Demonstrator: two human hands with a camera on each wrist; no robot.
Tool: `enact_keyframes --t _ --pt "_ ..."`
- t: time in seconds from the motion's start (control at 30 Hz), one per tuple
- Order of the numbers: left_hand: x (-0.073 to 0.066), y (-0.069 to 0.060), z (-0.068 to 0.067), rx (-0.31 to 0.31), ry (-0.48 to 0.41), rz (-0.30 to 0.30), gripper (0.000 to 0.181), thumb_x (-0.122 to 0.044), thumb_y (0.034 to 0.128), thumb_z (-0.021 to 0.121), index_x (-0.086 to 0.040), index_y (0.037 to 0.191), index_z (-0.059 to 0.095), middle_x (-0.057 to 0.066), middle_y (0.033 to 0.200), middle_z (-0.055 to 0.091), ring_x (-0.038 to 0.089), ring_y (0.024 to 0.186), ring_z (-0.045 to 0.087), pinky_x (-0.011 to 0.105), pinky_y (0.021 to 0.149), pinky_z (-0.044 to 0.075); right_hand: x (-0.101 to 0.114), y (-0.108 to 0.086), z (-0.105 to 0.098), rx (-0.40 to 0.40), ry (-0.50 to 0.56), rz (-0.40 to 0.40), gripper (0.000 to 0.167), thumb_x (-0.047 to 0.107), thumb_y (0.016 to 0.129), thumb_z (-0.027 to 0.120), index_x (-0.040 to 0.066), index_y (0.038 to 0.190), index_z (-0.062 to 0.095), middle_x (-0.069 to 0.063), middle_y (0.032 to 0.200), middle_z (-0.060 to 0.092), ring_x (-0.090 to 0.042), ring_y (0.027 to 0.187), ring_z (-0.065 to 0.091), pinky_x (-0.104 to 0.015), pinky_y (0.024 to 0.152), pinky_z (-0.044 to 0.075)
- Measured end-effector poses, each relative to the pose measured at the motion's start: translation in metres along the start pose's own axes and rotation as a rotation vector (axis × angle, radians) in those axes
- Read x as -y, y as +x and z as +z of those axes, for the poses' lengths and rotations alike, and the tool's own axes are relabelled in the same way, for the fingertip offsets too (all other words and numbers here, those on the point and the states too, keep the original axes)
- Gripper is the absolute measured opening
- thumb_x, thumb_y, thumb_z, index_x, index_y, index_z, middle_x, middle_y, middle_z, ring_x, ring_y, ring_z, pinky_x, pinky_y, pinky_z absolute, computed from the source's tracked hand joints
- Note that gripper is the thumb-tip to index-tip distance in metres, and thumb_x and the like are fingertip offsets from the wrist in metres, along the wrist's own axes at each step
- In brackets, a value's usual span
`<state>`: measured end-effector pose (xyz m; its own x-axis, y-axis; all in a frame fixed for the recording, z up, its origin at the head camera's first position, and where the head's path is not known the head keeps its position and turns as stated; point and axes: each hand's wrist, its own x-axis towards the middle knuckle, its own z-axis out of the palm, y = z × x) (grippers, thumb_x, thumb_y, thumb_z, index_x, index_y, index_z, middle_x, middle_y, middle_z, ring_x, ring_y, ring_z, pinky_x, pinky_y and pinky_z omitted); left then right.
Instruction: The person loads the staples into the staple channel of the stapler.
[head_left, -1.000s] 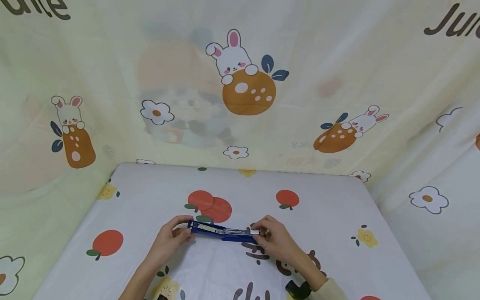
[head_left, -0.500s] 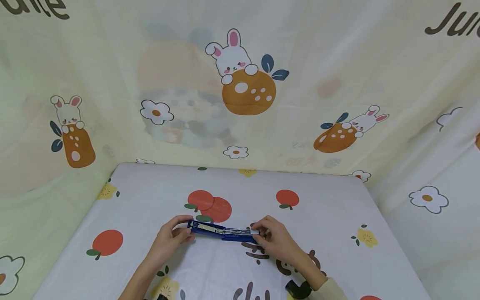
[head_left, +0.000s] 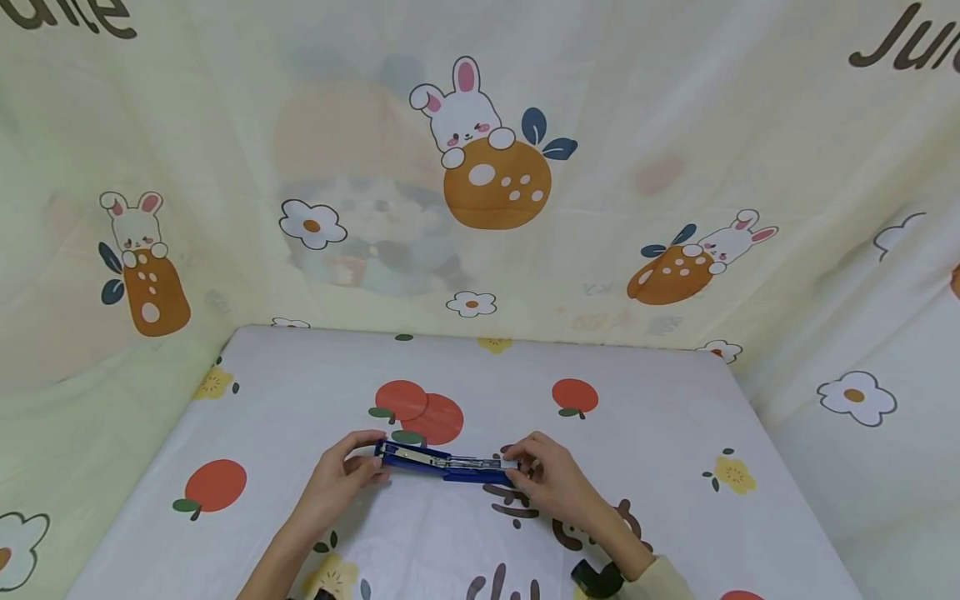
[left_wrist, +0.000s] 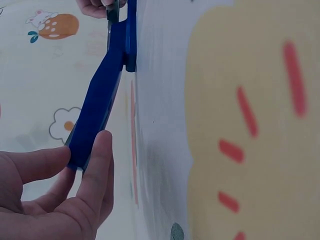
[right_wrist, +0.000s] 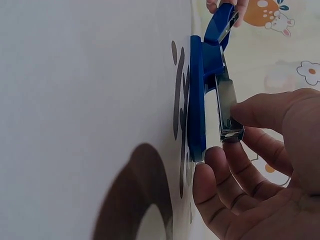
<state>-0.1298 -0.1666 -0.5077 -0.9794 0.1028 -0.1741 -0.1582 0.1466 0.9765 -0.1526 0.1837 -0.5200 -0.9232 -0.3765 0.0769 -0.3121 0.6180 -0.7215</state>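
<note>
A blue stapler (head_left: 474,477) lies lengthwise between both hands in the head view, its top swung back so the metal inside shows. My left hand (head_left: 339,477) pinches the far end of the blue top cover (left_wrist: 97,102) between thumb and fingers. At the other end, my right hand (head_left: 555,479) has its thumb on the metal staple channel (right_wrist: 227,97) with fingers under its tip. Below that channel, a gap separates it from the blue base (right_wrist: 197,105), which stands close to the cloth. Whether staples are in the channel I cannot tell.
A white tablecloth (head_left: 637,450) printed with fruit and flowers covers the table. Behind and at the sides hangs a pale curtain (head_left: 585,250) with rabbit prints. A dark strap-like object (head_left: 596,579) sits by the right wrist.
</note>
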Motion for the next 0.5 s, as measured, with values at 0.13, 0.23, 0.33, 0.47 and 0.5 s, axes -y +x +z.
enact_keyframes --t 0.13,0.23,0.33,0.47,0.5 --pt "0.0005 -0.0001 0.0000 -0.003 -0.003 -0.004 0.042 0.002 0.1054 0.057 0.000 0.147 0.054 0.026 0.127 0.071 0.031 0.105 0.078 0.031 0.094 0.065 -0.0003 -0.0002 0.0005 0.001 -0.001 0.002 0.019 0.009 0.094 0.079 0.016 0.112 0.076 0.003 0.096 0.061 -0.009 0.083 0.056 -0.016 0.070 0.055" --pt "0.0005 -0.0005 -0.0001 -0.007 -0.002 -0.010 0.041 0.001 0.1055 0.058 -0.001 0.147 0.055 0.025 0.128 0.071 0.031 0.105 0.078 0.031 0.094 0.065 -0.0004 -0.0003 0.0013 0.002 -0.001 0.010 0.019 0.010 0.094 0.079 0.017 0.112 0.075 0.004 0.096 0.061 -0.009 0.083 0.056 -0.016 0.070 0.056" --pt "0.0005 -0.0008 -0.0001 -0.011 0.004 -0.015 0.041 0.000 0.1054 0.058 -0.001 0.147 0.055 0.025 0.127 0.071 0.030 0.104 0.078 0.031 0.094 0.065 -0.0004 -0.0003 0.0015 0.001 -0.001 0.016 0.019 0.010 0.094 0.079 0.017 0.112 0.075 0.004 0.097 0.061 -0.009 0.083 0.056 -0.016 0.071 0.056" --pt "0.0002 -0.0006 -0.0001 -0.012 0.004 -0.015 0.041 0.000 0.1054 0.058 -0.001 0.147 0.055 0.024 0.127 0.071 0.030 0.104 0.078 0.031 0.094 0.065 -0.0009 -0.0004 0.0015 0.000 0.002 0.012 0.019 0.010 0.095 0.079 0.017 0.112 0.075 0.003 0.097 0.061 -0.010 0.083 0.056 -0.016 0.070 0.056" --pt "0.0001 -0.0005 0.0000 -0.010 0.003 -0.014 0.041 0.000 0.1054 0.058 -0.001 0.147 0.055 0.024 0.127 0.071 0.030 0.104 0.078 0.031 0.094 0.065 -0.0010 -0.0005 0.0014 -0.001 0.002 0.012 0.019 0.010 0.095 0.079 0.017 0.112 0.075 0.003 0.097 0.061 -0.009 0.083 0.056 -0.016 0.070 0.056"
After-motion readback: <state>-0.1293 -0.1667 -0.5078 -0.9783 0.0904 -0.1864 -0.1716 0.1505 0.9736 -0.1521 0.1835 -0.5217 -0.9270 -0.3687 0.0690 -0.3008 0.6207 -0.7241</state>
